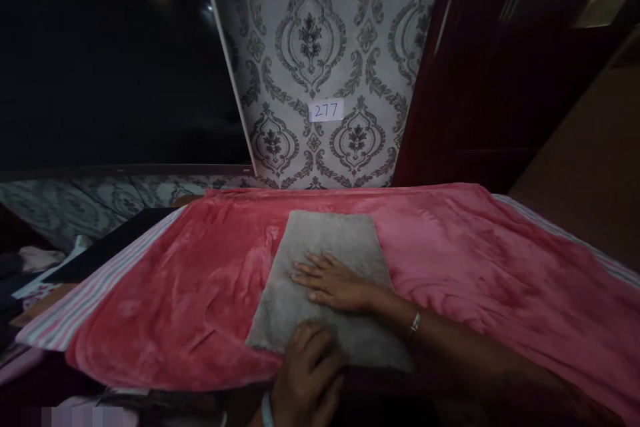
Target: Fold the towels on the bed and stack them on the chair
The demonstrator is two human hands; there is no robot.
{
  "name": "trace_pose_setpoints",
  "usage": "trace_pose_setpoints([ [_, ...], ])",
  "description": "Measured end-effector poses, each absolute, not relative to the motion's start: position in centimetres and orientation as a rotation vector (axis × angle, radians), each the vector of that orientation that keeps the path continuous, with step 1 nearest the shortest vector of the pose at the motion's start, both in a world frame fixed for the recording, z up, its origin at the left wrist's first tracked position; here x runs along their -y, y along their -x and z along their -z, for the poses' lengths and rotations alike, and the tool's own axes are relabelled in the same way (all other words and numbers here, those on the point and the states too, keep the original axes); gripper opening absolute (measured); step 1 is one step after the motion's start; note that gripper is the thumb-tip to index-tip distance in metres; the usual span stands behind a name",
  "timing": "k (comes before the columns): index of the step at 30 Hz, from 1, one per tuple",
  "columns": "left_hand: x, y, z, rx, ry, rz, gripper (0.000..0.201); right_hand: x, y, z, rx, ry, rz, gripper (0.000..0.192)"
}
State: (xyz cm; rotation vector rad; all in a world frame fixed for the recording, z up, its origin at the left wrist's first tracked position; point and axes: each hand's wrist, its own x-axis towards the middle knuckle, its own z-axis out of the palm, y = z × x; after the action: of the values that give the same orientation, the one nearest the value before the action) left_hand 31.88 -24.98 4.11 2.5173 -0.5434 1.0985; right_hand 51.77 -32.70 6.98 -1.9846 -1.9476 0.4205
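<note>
A grey, plush-looking square of fabric (300, 293), perhaps a cushion cover or folded cloth, lies flat on a pink-red fleece blanket (165, 320). My right hand (335, 283) rests palm down near the middle of the grey fabric, fingers stretched and spread, holding nothing. A thin bracelet circles that wrist. Close to the near edge of the grey fabric is my left hand (314, 367), its fingers curled in and slightly blurred. Whatever may be inside those fingers is hidden from view. A pale bangle shows on the left wrist.
Beneath the blanket, a striped cloth (107, 290) sticks out at the sides. Patterned wallpaper (310, 40) with a label reading 277 (326, 110) is behind. A large dark screen (110, 67) stands at left, a dark red glossy panel (480, 80) at right. Fabric items (40, 259) lie far left.
</note>
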Motion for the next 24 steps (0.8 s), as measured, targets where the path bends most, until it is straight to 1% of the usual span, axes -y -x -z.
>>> trace_pose_setpoints([
  [2,24.4,-31.5,-5.1,0.466,-2.493,-1.142,0.03,34.6,-49.1,-6.8,1.94,1.94,-0.468,0.058],
  [5,22.6,-31.8,-5.9,0.247,-2.603,-1.143,0.035,37.0,-45.7,-6.6,1.916,1.951,-0.45,0.065],
  [8,20.9,-32.7,-5.4,-0.016,-2.813,-0.918,0.043,39.3,-42.9,-6.5,1.882,1.964,-0.458,0.07],
  [11,20.1,-32.9,-4.1,-0.217,-2.882,-0.621,0.049,41.6,-40.9,-6.4,1.76,1.963,-0.491,0.058],
  [13,20.1,-32.6,-3.4,-0.264,-2.813,-0.534,0.051,43.1,-40.4,-6.0,1.646,1.905,-0.503,0.051],
  [15,20.0,-32.1,-3.2,-0.264,-2.671,-0.532,0.051,44.5,-40.6,-5.4,1.438,1.804,-0.463,0.046],
  [19,18.2,-31.7,-4.2,-0.326,-2.125,-0.587,0.047,46.5,-42.9,-4.1,0.738,1.596,-0.177,0.041],
  [21,16.5,-31.7,-5.2,-0.408,-1.76,-0.554,0.045,47.0,-44.5,-3.6,0.475,1.463,-0.142,0.048],
  [24,14.1,-31.5,-6.5,-0.442,-1.263,-0.381,0.031,46.8,-46.7,-2.8,0.261,1.249,-0.254,0.06],
])
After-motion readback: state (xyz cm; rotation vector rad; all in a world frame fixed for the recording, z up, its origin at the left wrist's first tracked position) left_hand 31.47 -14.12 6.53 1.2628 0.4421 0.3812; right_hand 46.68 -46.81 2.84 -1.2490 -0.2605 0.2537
